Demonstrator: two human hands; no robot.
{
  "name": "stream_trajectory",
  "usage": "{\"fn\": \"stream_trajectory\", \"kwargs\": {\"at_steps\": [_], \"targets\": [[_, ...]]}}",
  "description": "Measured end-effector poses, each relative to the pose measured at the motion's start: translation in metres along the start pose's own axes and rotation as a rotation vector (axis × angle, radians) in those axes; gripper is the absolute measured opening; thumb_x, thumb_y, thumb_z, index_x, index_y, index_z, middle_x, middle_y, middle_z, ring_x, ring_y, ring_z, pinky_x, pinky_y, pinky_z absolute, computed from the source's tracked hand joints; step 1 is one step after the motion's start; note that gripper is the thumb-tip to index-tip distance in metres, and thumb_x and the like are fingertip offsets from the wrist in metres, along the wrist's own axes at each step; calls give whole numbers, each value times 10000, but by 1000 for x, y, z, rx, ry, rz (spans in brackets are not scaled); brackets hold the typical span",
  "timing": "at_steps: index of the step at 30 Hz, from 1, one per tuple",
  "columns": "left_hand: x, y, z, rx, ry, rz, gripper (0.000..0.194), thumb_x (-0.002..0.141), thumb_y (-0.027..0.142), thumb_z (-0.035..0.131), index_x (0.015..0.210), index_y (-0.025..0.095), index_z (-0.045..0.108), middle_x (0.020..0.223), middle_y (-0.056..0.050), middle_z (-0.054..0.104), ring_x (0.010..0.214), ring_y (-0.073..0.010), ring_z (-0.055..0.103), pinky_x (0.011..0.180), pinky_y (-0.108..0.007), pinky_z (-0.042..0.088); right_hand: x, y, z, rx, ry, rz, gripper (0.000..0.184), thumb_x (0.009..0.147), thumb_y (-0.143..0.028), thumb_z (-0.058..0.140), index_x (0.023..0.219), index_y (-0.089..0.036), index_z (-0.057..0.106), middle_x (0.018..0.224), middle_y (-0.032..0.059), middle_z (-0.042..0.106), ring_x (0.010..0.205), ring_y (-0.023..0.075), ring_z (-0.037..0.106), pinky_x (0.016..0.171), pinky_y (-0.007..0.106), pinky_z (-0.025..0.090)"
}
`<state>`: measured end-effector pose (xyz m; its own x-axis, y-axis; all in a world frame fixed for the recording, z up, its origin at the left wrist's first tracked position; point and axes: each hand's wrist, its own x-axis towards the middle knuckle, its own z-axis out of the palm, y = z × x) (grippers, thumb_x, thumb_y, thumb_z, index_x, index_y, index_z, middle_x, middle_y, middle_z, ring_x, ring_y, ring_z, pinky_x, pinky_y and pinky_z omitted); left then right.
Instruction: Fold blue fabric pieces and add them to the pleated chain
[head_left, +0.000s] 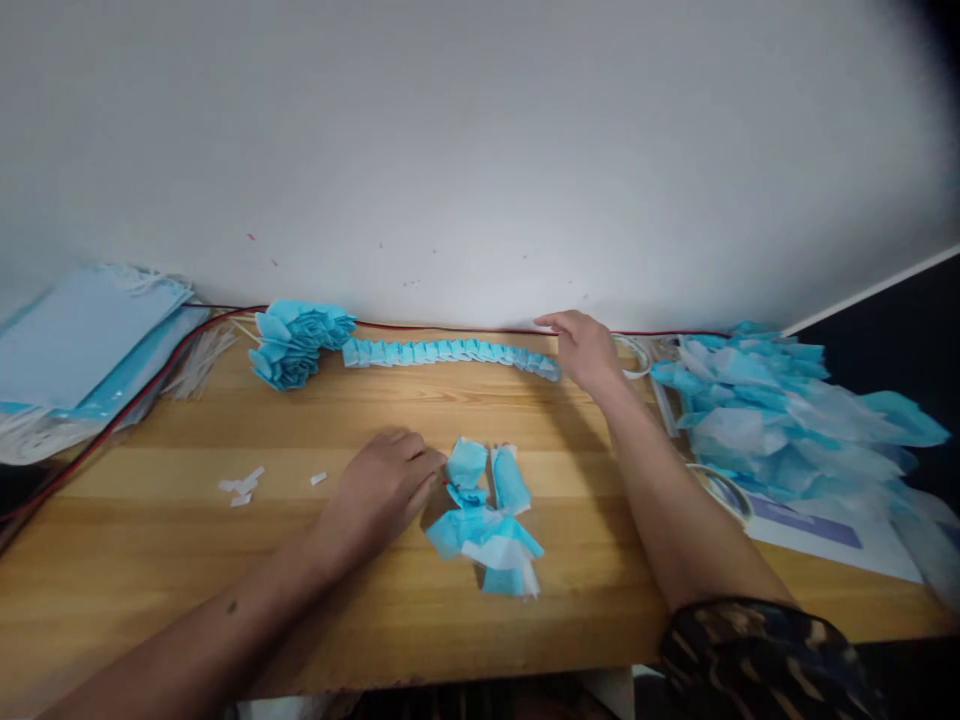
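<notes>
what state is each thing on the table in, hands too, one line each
folded blue strip: pleated, laid out lengthwise
blue flowers: bunched together, petals layered
central blue pieces: creased, lying loose
blue-and-white heap: loosely piled
white scraps: mostly clustered, one apart
pale blue sheets: stacked flat
left hand: fingers bent, beside the central blue pieces, contact unclear
right hand: at the strip's right end, grip unclear

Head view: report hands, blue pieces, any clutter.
Left hand beside loose blue pieces. Right hand near pleated blue row. White scraps left of left hand.
</notes>
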<state>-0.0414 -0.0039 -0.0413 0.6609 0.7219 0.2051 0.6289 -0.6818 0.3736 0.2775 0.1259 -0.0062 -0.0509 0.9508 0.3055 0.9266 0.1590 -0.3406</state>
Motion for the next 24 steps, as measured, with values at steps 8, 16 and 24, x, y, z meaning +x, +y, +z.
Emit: {"fn": "stream_trajectory", "kwargs": {"at_steps": [8, 16, 24], "targets": [[0, -1, -2, 25, 12, 12, 265, 1026, 209, 470, 949, 206, 724, 832, -55, 651, 816, -207, 585, 742, -330, 445, -11, 2, 0, -184, -161, 186, 417, 913, -80, 456, 1036, -221, 828, 1181, 77, 799, 1077, 263, 733, 916, 346, 530], [0, -3, -1, 19, 20, 29, 274, 1025, 218, 462, 970, 203, 730, 835, -55, 654, 799, -203, 582, 720, -324, 443, -11, 2, 6, -191, -140, 132, 425, 923, -68, 446, 1043, -225, 823, 1169, 65, 801, 1051, 236, 731, 908, 319, 521], [0, -2, -2, 0, 48, 41, 244, 1024, 216, 480, 982, 210, 720, 823, -51, 648, 791, -197, 588, 721, -316, 447, -13, -8, 20, -94, -159, -97, 499, 890, 13, 459, 1196, -217, 780, 1300, 63, 758, 1208, 241, 666, 1068, 361, 478]]}}
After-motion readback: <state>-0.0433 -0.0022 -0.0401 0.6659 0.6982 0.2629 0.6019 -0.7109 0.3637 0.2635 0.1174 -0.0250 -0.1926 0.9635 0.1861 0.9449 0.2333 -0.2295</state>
